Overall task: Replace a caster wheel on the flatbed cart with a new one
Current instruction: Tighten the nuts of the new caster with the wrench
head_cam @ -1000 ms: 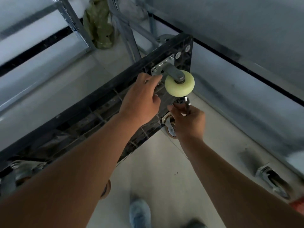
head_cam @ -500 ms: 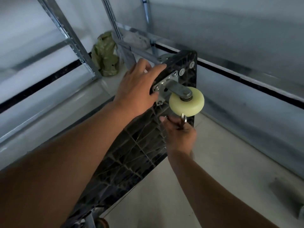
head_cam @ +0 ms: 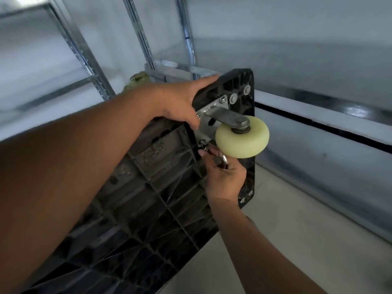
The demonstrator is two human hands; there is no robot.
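The black flatbed cart (head_cam: 161,187) is tipped up with its ribbed underside facing me. A pale yellow caster wheel (head_cam: 242,137) on a metal bracket (head_cam: 214,113) sits at the cart's top corner. My left hand (head_cam: 180,102) grips the cart's upper edge beside the bracket, thumb on the underside. Just under the wheel, my right hand (head_cam: 224,177) holds a small metal tool (head_cam: 222,161) whose tip points at a bolt (head_cam: 203,142) at the bracket's lower corner. The tool's working end is mostly hidden by my fingers.
Metal shelving uprights (head_cam: 84,58) stand behind the cart on the left and centre. A green bundle (head_cam: 135,81) shows behind my left wrist. A grey wall with a dark stripe (head_cam: 318,122) runs on the right, with pale floor (head_cam: 286,230) below.
The cart has tilted up more steeply and the view has risen. My left hand shifted from the bracket to the cart's upper edge. My right hand stayed under the wheel with the tool.
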